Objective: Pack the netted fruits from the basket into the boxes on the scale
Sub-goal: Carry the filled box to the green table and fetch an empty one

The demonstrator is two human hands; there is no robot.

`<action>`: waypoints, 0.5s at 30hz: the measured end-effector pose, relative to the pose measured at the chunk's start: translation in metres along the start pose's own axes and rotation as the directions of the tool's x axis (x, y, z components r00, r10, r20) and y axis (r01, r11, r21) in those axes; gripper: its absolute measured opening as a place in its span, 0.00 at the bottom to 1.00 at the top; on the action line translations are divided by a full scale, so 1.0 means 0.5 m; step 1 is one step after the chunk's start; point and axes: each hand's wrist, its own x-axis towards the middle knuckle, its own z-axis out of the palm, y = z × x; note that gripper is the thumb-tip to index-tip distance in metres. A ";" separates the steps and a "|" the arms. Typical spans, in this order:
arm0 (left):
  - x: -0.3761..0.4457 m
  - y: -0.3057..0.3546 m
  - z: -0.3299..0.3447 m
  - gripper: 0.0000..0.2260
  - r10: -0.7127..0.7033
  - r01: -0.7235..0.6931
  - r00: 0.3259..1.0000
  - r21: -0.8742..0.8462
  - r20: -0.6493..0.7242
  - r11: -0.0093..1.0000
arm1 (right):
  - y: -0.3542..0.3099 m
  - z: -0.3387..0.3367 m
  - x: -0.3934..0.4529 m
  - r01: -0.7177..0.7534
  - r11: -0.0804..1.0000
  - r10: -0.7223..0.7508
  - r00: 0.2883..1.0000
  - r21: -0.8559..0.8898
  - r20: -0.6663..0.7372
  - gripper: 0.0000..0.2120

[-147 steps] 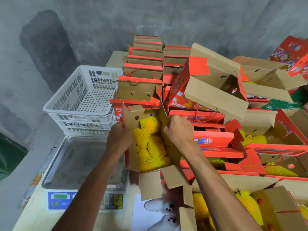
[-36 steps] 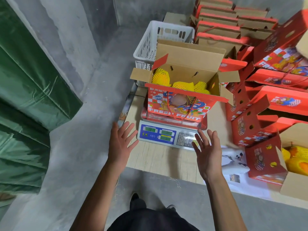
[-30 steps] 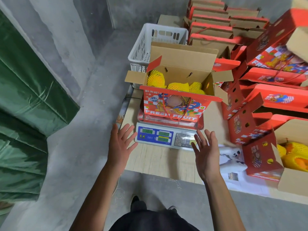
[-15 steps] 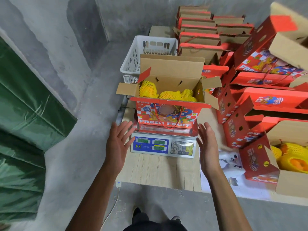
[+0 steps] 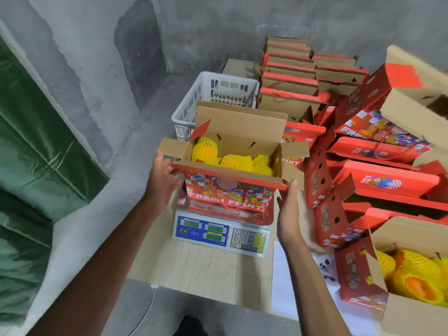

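A red "FRESH FRUIT" box (image 5: pixel 226 194) stands open on the digital scale (image 5: pixel 220 231), with several yellow netted fruits (image 5: pixel 232 161) inside. My left hand (image 5: pixel 163 179) touches the box's left end and side flap with fingers spread. My right hand (image 5: pixel 288 212) is flat beside the box's right front corner, fingertips at the flap edge. The white basket (image 5: pixel 194 103) stands behind the box; its inside is hidden.
Several red boxes, flat and folded, pile up at the back and right (image 5: pixel 378 170). An open box with netted fruits (image 5: pixel 412 280) sits at the near right. A green tarp (image 5: pixel 29 154) hangs at the left, beyond the bench's left edge (image 5: pixel 145 241).
A full box now stands on the scale, empty 4.9 s ago. Over the last second both hands rose from the bench's front edge to the box's two ends.
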 end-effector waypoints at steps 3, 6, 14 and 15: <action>0.031 0.004 0.003 0.31 -0.026 0.020 0.998 -0.090 -0.065 0.996 | -0.003 -0.004 0.036 0.015 0.999 -0.014 1.000 0.047 -0.020 0.26; 0.056 -0.001 -0.008 0.33 -0.028 0.025 0.999 -0.157 -0.021 0.987 | -0.005 0.004 0.063 0.026 0.996 -0.019 0.997 0.085 -0.080 0.27; 0.147 -0.016 -0.013 0.20 0.049 -0.027 0.981 -0.118 0.189 0.993 | -0.016 0.030 0.131 -0.036 0.961 0.038 0.999 0.276 -0.004 0.34; 0.160 -0.018 -0.014 0.18 0.070 -0.057 0.978 -0.073 0.196 0.996 | -0.017 0.031 0.136 -0.027 0.963 0.040 0.998 0.269 -0.043 0.33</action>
